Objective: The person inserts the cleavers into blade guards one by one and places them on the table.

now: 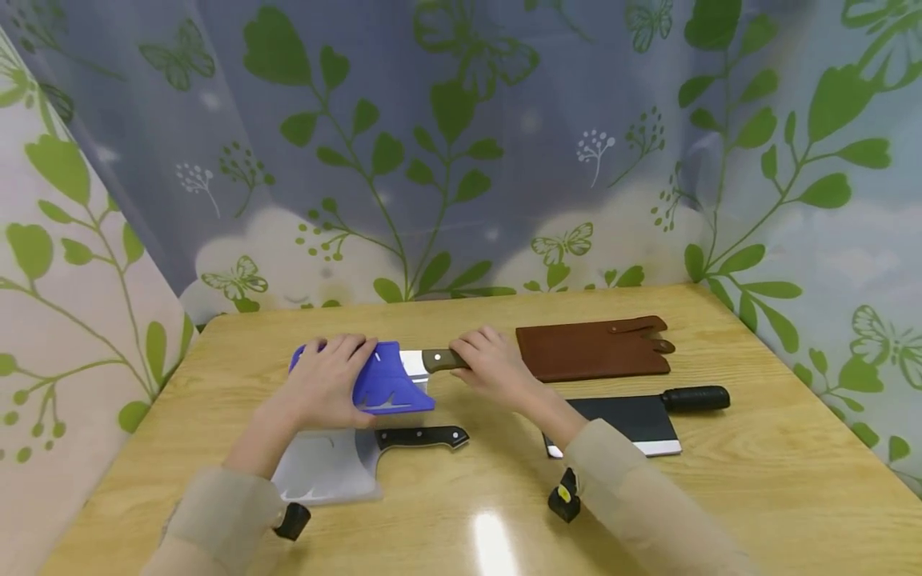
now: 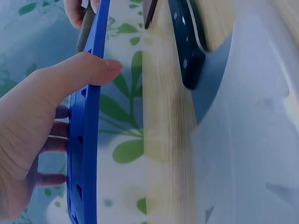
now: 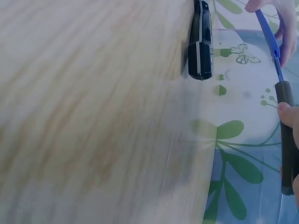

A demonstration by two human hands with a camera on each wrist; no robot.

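A cleaver with a dark olive handle is partly inside a blue blade guard. A strip of its bright blade shows between guard and handle. My left hand grips the guard, its thumb along the near edge and its fingers on the far face. The handle's end is in my right hand, fingers curled round it. In the left wrist view the blue guard is seen edge-on, raised off the table. Most of the blade is hidden in the guard.
Close below my left hand lies another cleaver with a black riveted handle, in a translucent white guard. To the right are a brown leather sheath and a black-bladed cleaver, partly behind my right forearm. A patterned curtain stands behind the table.
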